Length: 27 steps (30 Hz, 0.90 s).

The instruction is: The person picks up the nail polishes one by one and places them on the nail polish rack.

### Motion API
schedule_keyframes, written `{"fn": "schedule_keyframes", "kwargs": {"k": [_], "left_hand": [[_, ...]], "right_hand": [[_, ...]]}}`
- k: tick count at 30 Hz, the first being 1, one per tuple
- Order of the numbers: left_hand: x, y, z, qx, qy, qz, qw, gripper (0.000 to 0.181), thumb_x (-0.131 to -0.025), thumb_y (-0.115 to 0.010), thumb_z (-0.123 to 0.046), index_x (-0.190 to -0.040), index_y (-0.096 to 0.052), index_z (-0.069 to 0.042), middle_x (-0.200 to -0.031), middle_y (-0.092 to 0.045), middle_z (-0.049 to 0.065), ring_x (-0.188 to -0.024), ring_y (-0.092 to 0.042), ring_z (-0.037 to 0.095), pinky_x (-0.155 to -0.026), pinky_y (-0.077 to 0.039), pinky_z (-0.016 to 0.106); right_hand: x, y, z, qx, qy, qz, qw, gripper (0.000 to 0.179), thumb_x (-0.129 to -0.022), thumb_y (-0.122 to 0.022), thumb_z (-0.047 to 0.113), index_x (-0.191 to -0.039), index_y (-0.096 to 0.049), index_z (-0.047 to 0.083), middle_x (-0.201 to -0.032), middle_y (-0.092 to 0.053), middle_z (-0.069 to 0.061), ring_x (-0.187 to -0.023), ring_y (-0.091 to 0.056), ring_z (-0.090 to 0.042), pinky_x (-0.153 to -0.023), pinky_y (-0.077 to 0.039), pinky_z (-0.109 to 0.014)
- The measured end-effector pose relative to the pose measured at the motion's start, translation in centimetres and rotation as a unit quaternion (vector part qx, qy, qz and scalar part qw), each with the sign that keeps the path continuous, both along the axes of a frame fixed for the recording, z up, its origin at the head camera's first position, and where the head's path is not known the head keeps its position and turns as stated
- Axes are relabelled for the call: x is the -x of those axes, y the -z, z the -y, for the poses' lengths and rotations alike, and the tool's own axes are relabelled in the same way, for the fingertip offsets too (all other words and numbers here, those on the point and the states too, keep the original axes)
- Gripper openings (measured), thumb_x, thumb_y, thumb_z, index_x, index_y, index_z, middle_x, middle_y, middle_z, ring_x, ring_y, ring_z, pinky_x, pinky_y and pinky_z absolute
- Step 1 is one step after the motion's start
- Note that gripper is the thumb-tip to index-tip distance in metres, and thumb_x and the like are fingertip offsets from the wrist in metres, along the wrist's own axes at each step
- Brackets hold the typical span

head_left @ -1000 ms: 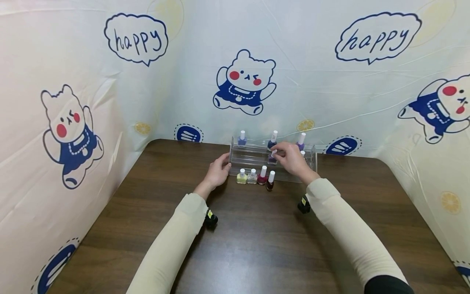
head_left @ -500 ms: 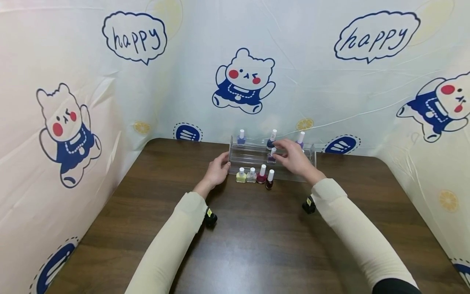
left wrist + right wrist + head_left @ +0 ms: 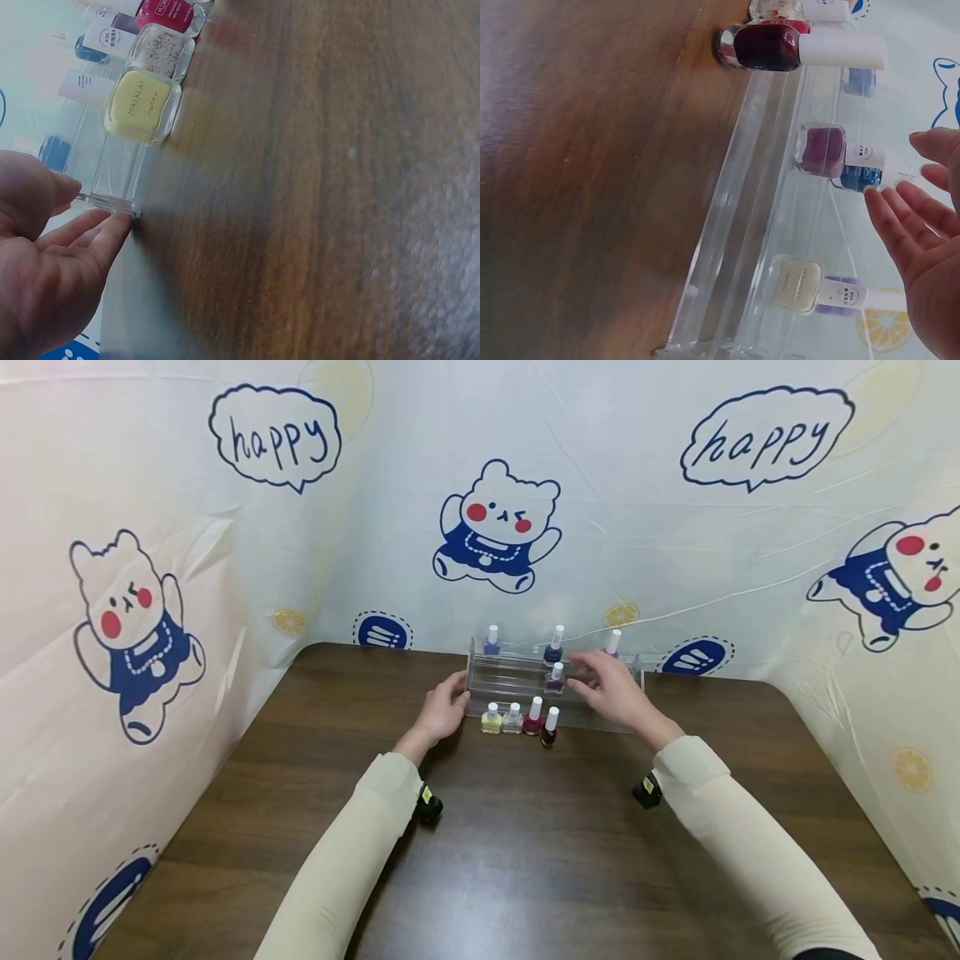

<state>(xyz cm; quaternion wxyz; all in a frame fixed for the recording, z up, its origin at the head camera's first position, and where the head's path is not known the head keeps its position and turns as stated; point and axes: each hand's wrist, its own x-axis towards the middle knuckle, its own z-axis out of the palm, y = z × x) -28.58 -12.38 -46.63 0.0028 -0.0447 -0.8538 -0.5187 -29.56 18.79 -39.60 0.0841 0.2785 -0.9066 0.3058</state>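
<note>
A clear tiered display rack (image 3: pixel 517 684) stands at the table's back, its left end gripped between the thumb and fingers of my left hand (image 3: pixel 441 708). On its middle tier is a purple nail polish bottle (image 3: pixel 554 681). My right hand (image 3: pixel 611 689) is just right of that bottle, fingers loosely extended and holding nothing. The top tier carries a blue bottle (image 3: pixel 492 645), a navy bottle (image 3: pixel 553 652) and a lilac bottle (image 3: pixel 613 642). A cream bottle (image 3: pixel 799 285) shows in the right wrist view, hidden behind my right hand in the head view.
Along the rack's front stand a yellow bottle (image 3: pixel 491 722), a clear glitter bottle (image 3: pixel 512 722), a red bottle (image 3: pixel 533 722) and a dark red bottle (image 3: pixel 549 733). A printed curtain (image 3: pixel 630 527) hangs close behind the brown wooden table (image 3: pixel 480 860).
My right hand has let go of the purple bottle's cap and drawn back to the right, leaving the bottle standing on the middle tier. The left hand stays on the rack.
</note>
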Motion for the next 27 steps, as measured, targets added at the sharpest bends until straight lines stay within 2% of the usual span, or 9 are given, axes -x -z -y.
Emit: {"fn": "schedule_keyframes", "kwargs": {"k": [7, 19, 27], "left_hand": [[0.1, 0.1, 0.0, 0.002, 0.000, 0.002, 1.0000, 0.049, -0.106, -0.050, -0.006, -0.155, -0.043, -0.009, -0.148, -0.055, 0.020, -0.133, -0.056, 0.034, -0.113, -0.044, 0.044], [0.2, 0.0, -0.1, 0.000, 0.002, 0.001, 1.0000, 0.049, -0.107, -0.050, -0.006, -0.155, -0.042, -0.008, -0.147, -0.055, 0.021, -0.131, -0.057, 0.035, -0.110, -0.046, 0.046], [0.3, 0.1, 0.0, 0.004, 0.003, -0.001, 1.0000, 0.049, -0.106, -0.050, -0.006, -0.155, -0.043, -0.007, -0.146, -0.056, 0.021, -0.131, -0.056, 0.035, -0.111, -0.046, 0.046]], "right_hand": [[-0.8, 0.6, -0.5, 0.017, -0.012, 0.008, 0.9997, 0.036, -0.097, -0.070, 0.010, -0.129, -0.063, -0.004, -0.121, -0.067, -0.023, -0.104, -0.067, -0.033, -0.083, -0.061, -0.047], [-2.0, 1.4, -0.5, 0.027, -0.009, 0.013, 0.9995, 0.034, -0.098, -0.070, 0.013, -0.129, -0.064, 0.000, -0.115, -0.069, -0.015, -0.103, -0.068, -0.029, -0.084, -0.061, -0.047], [-2.7, 2.1, 0.1, 0.064, -0.015, 0.047, 0.9967, 0.034, -0.098, -0.069, 0.010, -0.127, -0.064, -0.004, -0.117, -0.069, -0.022, -0.104, -0.069, -0.031, -0.088, -0.060, -0.045]]}}
